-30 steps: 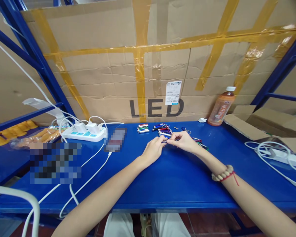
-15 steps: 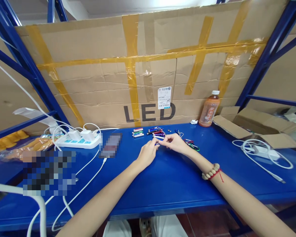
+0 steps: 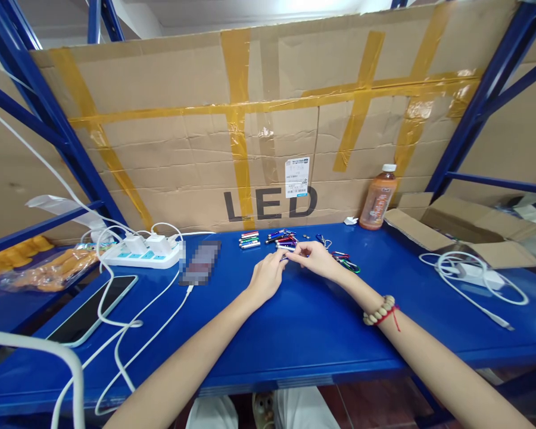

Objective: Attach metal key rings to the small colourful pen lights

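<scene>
My left hand [image 3: 267, 275] and my right hand [image 3: 316, 258] meet over the middle of the blue table, fingertips almost touching. Both are closed in a pinch around a small, slim metallic tube [image 3: 287, 248], mostly hidden by the fingers. Just beyond them lies a loose pile of small coloured metal tubes [image 3: 280, 236], blue, red and purple. Left of that pile, several similar tubes [image 3: 249, 240] lie side by side in a neat stack. To the right of my right hand are small carabiner clips [image 3: 349, 264], one of them green, with red pieces beside them.
A bottle [image 3: 377, 199] stands at the back right, beside an open cardboard box [image 3: 462, 229] and a coiled white cable [image 3: 477, 280]. On the left are a power strip [image 3: 143, 256], a phone [image 3: 93, 311], a blurred-out device [image 3: 201, 263] and loose white cables. A cardboard sheet [image 3: 183, 155] walls the back.
My hands stay in nearly the same place, with only slight finger movement around the small tube. The phone at the left, blurred out before, now shows clearly.
</scene>
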Tool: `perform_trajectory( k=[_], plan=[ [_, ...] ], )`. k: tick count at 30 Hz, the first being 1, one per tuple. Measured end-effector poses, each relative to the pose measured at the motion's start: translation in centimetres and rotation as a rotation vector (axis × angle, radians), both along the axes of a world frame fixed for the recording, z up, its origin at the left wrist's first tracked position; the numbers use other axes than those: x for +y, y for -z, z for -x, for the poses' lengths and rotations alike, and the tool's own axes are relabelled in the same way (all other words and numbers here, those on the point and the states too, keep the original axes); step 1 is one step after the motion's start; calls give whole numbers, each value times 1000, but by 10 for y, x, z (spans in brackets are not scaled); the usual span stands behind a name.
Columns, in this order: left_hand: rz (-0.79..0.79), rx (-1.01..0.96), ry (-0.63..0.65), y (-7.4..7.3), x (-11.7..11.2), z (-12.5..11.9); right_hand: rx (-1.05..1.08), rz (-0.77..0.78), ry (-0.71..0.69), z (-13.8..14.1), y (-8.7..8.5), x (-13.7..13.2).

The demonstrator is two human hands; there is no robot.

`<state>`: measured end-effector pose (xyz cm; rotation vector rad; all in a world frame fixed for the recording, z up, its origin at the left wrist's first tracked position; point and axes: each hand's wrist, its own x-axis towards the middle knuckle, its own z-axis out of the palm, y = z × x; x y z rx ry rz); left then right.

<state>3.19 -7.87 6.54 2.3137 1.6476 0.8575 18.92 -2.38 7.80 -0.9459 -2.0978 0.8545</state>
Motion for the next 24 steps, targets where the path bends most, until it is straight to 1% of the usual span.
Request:
perform_trajectory(
  k=[4, 7, 9, 11, 18, 24],
  plan=[
    [31, -50, -5, -1, 1, -1, -36, -105, 31, -3, 0, 3],
    [41, -79, -16, -1, 1, -1, 4, -142, 61, -4, -1, 6],
    [37, -91, -13, -1, 1, 0, 70, -164, 46, -5, -2, 7],
    [35, -99, -2, -1, 1, 0, 130, -172, -3, -6, -2, 8],
    [43, -97, 74, 0, 1, 0, 204, -75, -162, -12, -1, 12],
    [70, -52, 105, -3, -2, 1, 223, 115, -229, -13, 5, 16]
  ],
)
